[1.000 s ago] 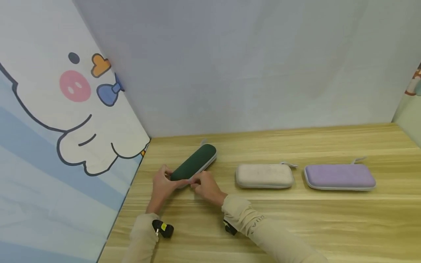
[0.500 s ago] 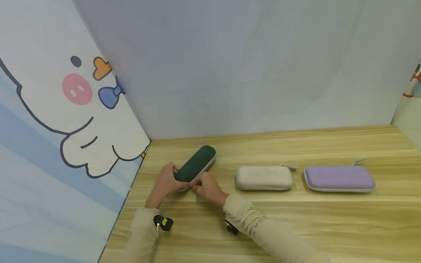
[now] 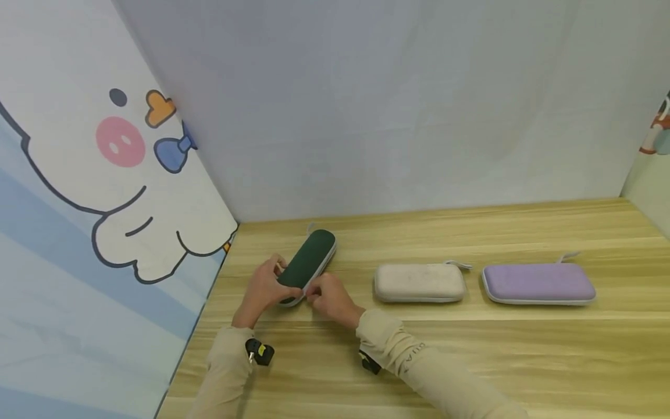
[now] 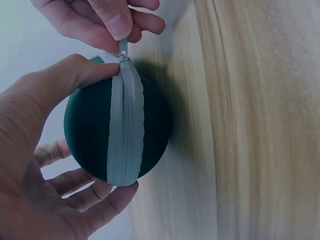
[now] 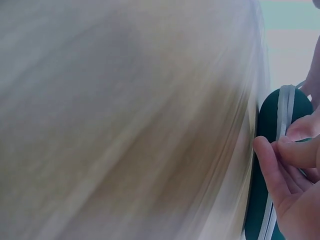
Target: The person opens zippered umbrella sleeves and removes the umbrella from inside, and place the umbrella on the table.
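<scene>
A dark green zip case (image 3: 309,262) lies slanted at the table's left, its far end tipped to the right. My left hand (image 3: 263,291) grips its near end, thumb on one side and fingers curled round the other, as the left wrist view shows. With thumb and fingertips my right hand (image 3: 332,299) pinches the grey zipper pull (image 4: 123,46) at the case's right side. The zipper (image 4: 127,125) runs round the near end, its teeth meshed there. In the right wrist view the grey band (image 5: 283,112) continues toward the far end, partly behind fingers.
To the right, a beige case (image 3: 420,283) and a purple case (image 3: 539,283) lie side by side on the wood-grain table (image 3: 471,349), each with a small loop. A grey cloth (image 3: 408,116) hangs behind; a cartoon-print sheet (image 3: 120,233) borders the left.
The green case has turned a little, its far end swinging left. My left hand has shifted slightly up along it. My right hand stays at the zipper, nearly in the same spot.
</scene>
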`<state>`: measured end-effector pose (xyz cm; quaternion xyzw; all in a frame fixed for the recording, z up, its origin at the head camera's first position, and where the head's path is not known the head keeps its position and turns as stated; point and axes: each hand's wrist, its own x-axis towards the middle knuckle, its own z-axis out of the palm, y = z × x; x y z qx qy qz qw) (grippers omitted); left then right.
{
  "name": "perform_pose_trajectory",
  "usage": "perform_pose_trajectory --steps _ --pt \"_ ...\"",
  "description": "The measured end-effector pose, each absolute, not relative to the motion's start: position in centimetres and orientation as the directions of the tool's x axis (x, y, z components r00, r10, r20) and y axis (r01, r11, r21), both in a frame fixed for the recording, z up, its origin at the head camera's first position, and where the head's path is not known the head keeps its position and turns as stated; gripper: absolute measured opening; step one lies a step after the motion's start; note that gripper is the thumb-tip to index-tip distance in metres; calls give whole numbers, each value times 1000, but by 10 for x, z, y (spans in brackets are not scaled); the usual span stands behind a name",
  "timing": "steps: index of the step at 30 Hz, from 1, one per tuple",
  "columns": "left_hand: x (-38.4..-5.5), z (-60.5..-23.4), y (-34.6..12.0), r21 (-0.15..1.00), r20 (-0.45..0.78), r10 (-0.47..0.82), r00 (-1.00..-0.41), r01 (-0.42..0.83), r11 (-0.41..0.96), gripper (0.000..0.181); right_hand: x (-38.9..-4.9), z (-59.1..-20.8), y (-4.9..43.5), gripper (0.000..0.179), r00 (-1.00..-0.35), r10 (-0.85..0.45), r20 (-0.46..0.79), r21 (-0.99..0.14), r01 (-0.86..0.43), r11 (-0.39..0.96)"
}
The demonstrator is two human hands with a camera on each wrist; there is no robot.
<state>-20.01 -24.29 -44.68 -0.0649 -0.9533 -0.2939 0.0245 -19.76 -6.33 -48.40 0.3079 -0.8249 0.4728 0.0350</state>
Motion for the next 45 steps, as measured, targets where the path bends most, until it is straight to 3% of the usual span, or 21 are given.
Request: perform_pose_trajectory --steps 21,37,45 --pt "-195 -442 -232 550 103 -11 -995 48 834 58 -203 -480 -56 13 -786 -505 357 -768 -554 321" --pt "-188 -447 -227 545 153 -29 -988 60 836 61 -200 -482 -52 14 -768 -517 378 -762 -575 297" --pt "-189 -446 -225 528 121 -40 -992 30 849 63 -201 -483 -49 14 -768 -528 364 -763 -571 304"
